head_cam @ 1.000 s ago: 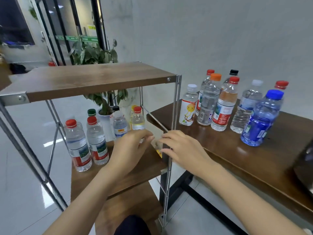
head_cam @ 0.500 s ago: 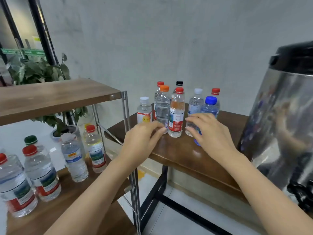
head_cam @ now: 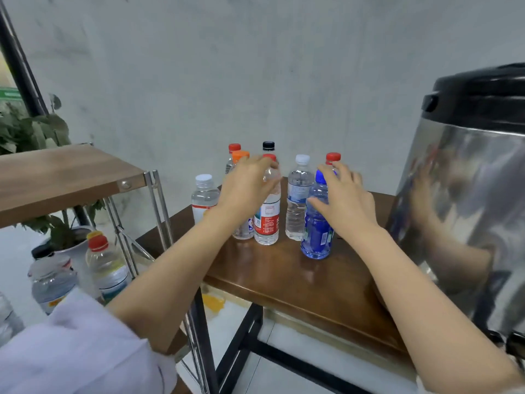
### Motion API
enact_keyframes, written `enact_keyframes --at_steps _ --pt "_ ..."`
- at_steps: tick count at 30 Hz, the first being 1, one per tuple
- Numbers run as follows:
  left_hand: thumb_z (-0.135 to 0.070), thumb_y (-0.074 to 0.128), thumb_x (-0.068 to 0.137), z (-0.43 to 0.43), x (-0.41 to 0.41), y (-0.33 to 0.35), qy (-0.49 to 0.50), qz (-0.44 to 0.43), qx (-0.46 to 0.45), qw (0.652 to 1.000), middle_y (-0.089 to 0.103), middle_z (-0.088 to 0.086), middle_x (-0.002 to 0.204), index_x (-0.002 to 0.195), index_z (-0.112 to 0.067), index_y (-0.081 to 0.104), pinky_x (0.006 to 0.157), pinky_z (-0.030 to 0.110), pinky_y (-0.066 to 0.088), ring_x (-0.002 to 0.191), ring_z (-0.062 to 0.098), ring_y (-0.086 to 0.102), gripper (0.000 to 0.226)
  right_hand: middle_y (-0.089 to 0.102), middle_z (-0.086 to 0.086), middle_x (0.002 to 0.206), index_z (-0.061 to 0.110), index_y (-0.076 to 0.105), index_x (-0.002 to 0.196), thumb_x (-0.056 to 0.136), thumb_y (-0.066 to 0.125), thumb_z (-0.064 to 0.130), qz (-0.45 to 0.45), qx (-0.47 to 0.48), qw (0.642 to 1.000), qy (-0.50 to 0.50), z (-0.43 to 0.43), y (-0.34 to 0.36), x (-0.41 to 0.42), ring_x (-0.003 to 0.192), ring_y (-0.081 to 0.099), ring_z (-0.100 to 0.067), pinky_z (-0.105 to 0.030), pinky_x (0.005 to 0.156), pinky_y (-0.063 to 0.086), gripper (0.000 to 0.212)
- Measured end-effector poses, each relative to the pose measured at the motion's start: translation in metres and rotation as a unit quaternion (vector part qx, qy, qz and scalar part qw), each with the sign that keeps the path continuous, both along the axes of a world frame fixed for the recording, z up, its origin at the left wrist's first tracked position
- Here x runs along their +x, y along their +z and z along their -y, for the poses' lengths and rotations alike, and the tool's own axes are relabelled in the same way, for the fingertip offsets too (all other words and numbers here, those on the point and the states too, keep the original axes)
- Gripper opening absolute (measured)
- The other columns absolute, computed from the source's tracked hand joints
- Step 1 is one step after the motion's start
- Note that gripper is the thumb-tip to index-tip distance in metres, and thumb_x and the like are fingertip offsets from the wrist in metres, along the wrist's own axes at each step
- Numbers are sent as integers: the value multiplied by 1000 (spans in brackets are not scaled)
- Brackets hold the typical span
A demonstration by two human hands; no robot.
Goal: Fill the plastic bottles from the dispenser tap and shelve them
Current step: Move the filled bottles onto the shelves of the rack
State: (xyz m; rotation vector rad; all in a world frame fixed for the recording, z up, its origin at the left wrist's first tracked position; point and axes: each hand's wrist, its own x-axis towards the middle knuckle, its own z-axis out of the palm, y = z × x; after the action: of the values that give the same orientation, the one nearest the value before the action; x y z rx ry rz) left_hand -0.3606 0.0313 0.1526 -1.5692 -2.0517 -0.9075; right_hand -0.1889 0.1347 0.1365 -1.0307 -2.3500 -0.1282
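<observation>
A brown wooden table (head_cam: 312, 282) is standing against a grey wall, carrying a cluster of plastic bottles (head_cam: 297, 200) at its far left. The left hand (head_cam: 247, 189) is hovering, fingers loosely spread, at the neck of the red-capped bottle (head_cam: 267, 220), gripping nothing. The right hand (head_cam: 345, 201) is spreading open around the top of the blue bottle (head_cam: 315, 231), not clasping it. The steel dispenser (head_cam: 468, 194) is standing at right; the shelf (head_cam: 65, 177) at left is holding other bottles (head_cam: 108, 268).

Likely an office break corner: grey wall (head_cam: 255, 66), tiled floor (head_cam: 284, 373), potted plant (head_cam: 31, 132), steel dispenser (head_cam: 468, 194) on wooden table (head_cam: 298, 280).
</observation>
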Motion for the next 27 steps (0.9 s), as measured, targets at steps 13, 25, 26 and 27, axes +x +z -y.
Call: enact_keyframes --at_steps 13,25,26,27 --pt "-31 67 92 -65 -29 3 60 -14 -108 992 41 9 148 150 -12 30 97 41 43 132 30 40 71 19 -10 157 23 14 154 87 68 49 -7 -37 999 -30 -25 -19 -26 127 41 -34 -38 78 50 90" --pt "-13 80 80 -75 -21 -25 -6 57 -1 998 37 11 148 143 -7 41 100 46 50 126 31 48 74 35 -13 148 21 15 152 89 71 39 -74 -94 993 -1 -33 -32 -29 123 49 -33 -38 82 49 86" --pt "-12 80 79 -75 -19 -26 -8 58 3 998 38 12 147 142 -8 42 98 46 51 126 31 48 74 35 -13 147 20 17 151 89 71 37 -83 -98 992 6 -32 -33 -30 122 50 -33 -37 80 48 85" --pt "-11 80 79 -74 -17 -28 -8 58 5 998 38 11 146 142 -9 41 96 47 52 125 32 48 74 35 -14 147 20 18 151 88 73 35 -94 -104 990 14 -32 -34 -30 121 51 -34 -37 79 48 85"
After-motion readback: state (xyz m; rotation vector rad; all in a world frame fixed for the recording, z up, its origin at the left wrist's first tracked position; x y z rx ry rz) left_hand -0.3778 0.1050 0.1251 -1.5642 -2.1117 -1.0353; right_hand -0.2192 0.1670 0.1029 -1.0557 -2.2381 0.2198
